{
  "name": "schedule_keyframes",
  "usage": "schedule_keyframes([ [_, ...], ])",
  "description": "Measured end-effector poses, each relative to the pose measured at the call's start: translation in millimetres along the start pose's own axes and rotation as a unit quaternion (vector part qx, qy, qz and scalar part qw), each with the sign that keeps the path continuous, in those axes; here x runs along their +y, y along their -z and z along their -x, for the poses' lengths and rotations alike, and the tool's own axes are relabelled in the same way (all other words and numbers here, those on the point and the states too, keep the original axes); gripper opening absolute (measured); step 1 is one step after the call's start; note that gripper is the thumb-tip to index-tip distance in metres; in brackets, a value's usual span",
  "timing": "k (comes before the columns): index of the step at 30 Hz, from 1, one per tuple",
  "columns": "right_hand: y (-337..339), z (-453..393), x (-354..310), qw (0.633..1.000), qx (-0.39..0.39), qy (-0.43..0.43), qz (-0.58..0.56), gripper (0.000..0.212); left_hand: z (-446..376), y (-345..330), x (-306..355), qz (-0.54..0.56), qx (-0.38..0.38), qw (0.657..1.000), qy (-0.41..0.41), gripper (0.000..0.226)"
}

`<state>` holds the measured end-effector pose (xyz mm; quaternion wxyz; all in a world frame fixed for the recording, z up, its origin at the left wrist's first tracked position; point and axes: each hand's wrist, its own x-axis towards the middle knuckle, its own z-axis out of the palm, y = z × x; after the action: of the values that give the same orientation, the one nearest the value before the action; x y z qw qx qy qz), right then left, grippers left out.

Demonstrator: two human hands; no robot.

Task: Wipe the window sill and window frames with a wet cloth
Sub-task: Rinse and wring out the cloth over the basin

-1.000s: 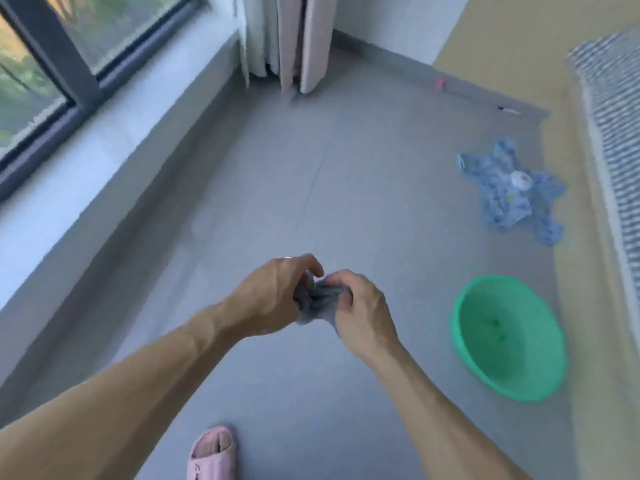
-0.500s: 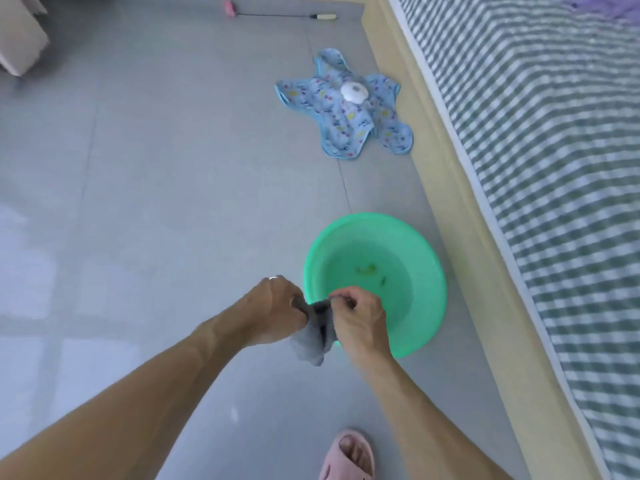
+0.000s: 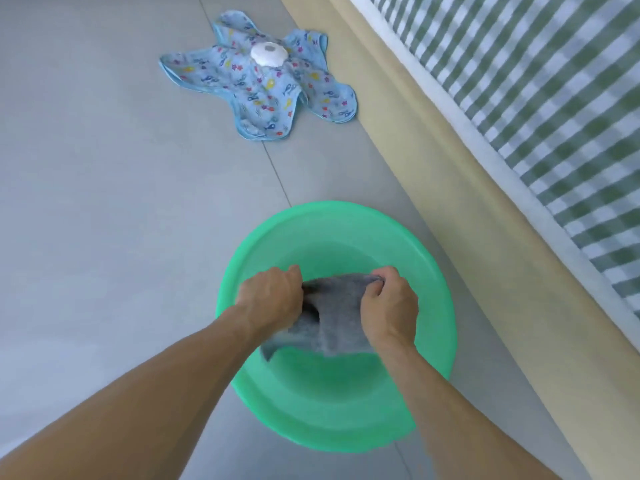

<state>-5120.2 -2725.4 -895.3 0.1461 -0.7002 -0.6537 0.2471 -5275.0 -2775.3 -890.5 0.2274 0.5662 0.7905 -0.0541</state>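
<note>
Left hand (image 3: pixel 272 294) and right hand (image 3: pixel 389 306), lower centre frame, fingers curled, apparently gripping; forearms extended.

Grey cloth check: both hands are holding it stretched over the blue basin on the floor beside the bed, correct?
Not quite: the basin is green, not blue, as the head view shows. The rest holds: the left hand and the right hand both grip the grey cloth, spread between them over the basin on the floor beside the bed.

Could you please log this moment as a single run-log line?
stage: cloth at basin | left hand: grips grey cloth | right hand: grips cloth | location: over green basin | sill: out of view
</note>
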Motion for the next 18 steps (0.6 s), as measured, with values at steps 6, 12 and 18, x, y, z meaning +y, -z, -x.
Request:
schedule_keyframes([
  [6, -54, -52, 39, 0.974, 0.02, 0.113, 0.197, 0.029, -56, -53, -5, -0.128, 0.19, 0.973, -0.021, 0.034],
  [12, -108, -47, 47, 0.939, 0.033, 0.235, 0.248, 0.046, -65, -126, -3, -0.05, 0.193, 0.978, -0.062, 0.045],
  [18, -122, -49, 77, 0.936, -0.023, 0.214, 0.278, 0.058, -78, -139, -6, -0.061, 0.183, 0.979, -0.062, 0.07],
])
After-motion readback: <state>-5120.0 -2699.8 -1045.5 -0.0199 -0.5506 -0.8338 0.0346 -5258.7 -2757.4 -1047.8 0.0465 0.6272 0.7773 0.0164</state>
